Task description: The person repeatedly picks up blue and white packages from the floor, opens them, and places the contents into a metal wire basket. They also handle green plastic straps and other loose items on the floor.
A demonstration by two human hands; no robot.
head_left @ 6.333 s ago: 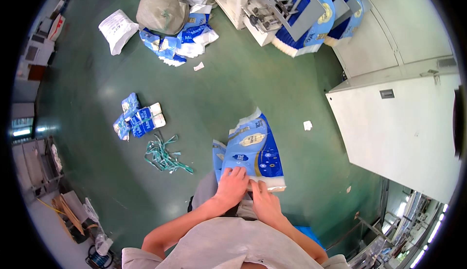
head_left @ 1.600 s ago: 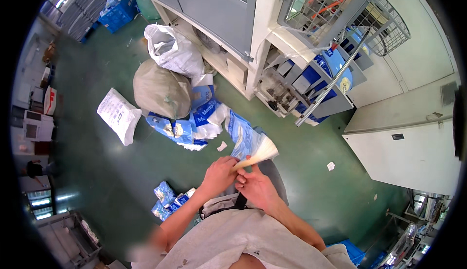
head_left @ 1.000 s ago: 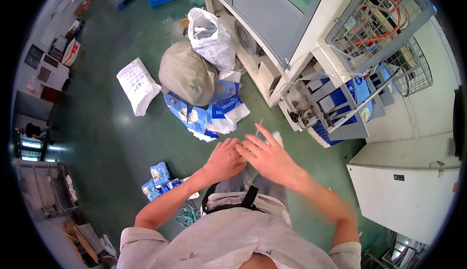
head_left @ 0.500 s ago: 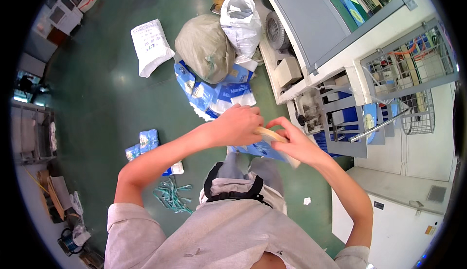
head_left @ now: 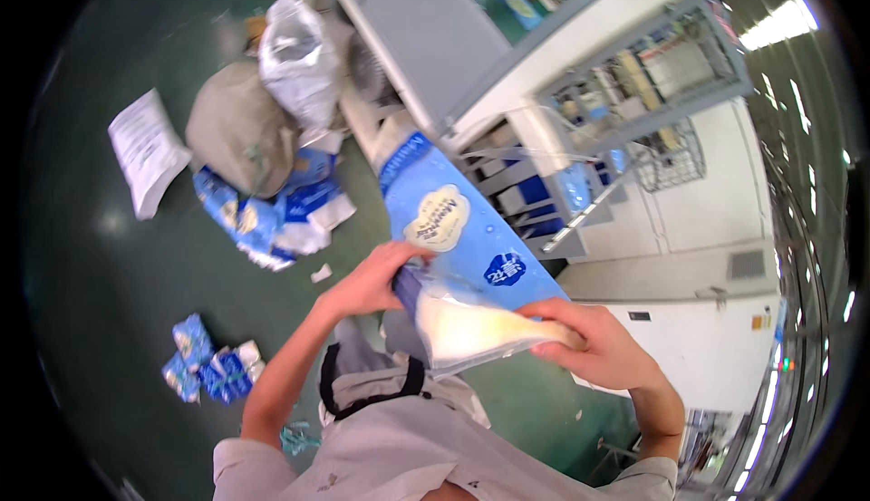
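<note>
A large blue plastic packaging bag [head_left: 467, 220] with a cream cloud-shaped print is stretched out between my hands. My left hand [head_left: 376, 279] is closed on its left edge, beside a dark blue strip. The fingers of my right hand [head_left: 589, 342] wrap round a narrow cream end at the other side. Between the hands, a bright cream and see-through part [head_left: 467, 324] hangs toward my body. I cannot tell whether this cream part is the bag's inner side or a separate thing.
On the floor at left lie a white sack [head_left: 149, 152], a large tan bag [head_left: 240, 130], crumpled blue packaging [head_left: 263, 220] and small blue packs [head_left: 213, 361]. An open white sack [head_left: 299, 62] leans by the grey-topped machine [head_left: 426, 39]. A white cabinet [head_left: 680, 342] stands at right.
The blue bag has come up and opened out in front of me, where before it hung low under my hands. My hands have moved apart. The view has swung to the right.
</note>
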